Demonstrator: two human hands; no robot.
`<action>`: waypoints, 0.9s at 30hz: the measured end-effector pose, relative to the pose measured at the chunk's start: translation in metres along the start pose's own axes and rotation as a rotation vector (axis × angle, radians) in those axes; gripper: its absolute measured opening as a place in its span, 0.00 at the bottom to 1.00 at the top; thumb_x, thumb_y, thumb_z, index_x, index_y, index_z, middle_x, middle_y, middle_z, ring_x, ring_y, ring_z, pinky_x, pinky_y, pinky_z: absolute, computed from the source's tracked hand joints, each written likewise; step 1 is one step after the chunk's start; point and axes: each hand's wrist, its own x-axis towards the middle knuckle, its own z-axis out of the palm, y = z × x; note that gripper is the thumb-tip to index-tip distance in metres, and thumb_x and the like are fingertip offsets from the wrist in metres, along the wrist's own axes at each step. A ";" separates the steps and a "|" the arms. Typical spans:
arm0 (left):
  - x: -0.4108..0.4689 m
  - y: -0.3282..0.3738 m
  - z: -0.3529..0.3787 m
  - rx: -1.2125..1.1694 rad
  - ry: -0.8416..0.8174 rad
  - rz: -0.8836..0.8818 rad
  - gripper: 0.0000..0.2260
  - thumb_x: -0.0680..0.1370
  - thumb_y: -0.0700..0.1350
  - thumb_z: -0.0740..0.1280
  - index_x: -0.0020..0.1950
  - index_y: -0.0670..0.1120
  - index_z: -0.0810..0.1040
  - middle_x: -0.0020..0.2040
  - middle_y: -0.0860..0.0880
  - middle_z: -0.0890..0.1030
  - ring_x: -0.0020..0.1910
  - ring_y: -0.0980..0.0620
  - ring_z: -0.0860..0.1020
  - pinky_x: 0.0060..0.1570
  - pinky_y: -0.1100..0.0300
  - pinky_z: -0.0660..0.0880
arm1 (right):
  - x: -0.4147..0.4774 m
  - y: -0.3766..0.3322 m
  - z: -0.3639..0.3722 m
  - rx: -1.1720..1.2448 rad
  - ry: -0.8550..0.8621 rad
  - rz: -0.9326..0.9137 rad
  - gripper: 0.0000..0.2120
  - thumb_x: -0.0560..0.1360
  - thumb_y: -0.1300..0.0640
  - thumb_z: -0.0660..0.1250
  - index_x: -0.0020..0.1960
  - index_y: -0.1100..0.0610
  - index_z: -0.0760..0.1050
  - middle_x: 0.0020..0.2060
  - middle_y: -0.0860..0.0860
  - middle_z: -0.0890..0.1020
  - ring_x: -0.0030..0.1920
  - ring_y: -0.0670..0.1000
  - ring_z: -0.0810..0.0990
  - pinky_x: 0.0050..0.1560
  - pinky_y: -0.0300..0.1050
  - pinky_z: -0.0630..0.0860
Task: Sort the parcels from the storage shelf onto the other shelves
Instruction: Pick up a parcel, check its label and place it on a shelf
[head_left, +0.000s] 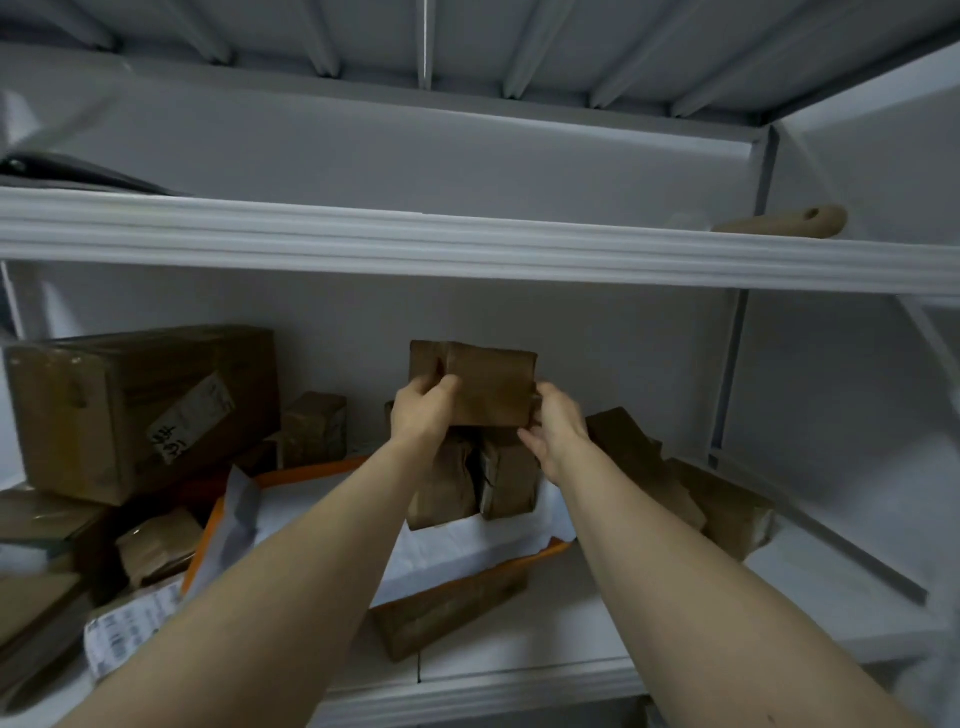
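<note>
Both hands clasp a brown paper parcel (491, 382): the left hand (422, 410) curls round its lower left edge, the right hand (557, 434) pinches its lower right corner. Directly beneath (touching or not, unclear) stand two upright parcels (511, 483) in an orange tray (306, 472).

Only the person's two arms are in view. The left hand (423, 410) and left forearm (291, 561) are bare, with uncovered skin from the fingers to the lower left edge of the picture. The right hand (553, 431) and right forearm (675, 571) are likewise bare, down to the lower right edge. Both forearms look slender and smooth, and broaden toward the camera under the wide-angle lens. The fingers are too shadowed and blurred to show nails or finer detail.
</note>
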 end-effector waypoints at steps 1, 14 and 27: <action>0.002 0.000 -0.001 0.011 0.010 -0.003 0.16 0.78 0.50 0.64 0.62 0.44 0.76 0.51 0.48 0.79 0.55 0.45 0.77 0.62 0.47 0.74 | 0.001 0.002 0.002 -0.014 0.000 0.004 0.23 0.80 0.48 0.59 0.73 0.53 0.66 0.68 0.55 0.72 0.66 0.55 0.72 0.60 0.47 0.71; -0.002 0.001 0.007 0.012 0.057 -0.040 0.21 0.77 0.56 0.62 0.65 0.46 0.73 0.60 0.46 0.77 0.59 0.43 0.75 0.63 0.46 0.72 | -0.004 0.001 -0.002 -0.101 0.137 0.008 0.29 0.76 0.44 0.64 0.73 0.55 0.65 0.67 0.55 0.71 0.63 0.59 0.72 0.54 0.52 0.77; -0.140 0.018 0.083 -0.150 -0.207 -0.347 0.52 0.54 0.67 0.76 0.71 0.41 0.65 0.61 0.40 0.77 0.54 0.40 0.79 0.54 0.43 0.78 | -0.106 -0.015 -0.135 0.207 0.252 0.011 0.38 0.49 0.38 0.71 0.56 0.52 0.73 0.56 0.54 0.79 0.54 0.60 0.79 0.57 0.61 0.76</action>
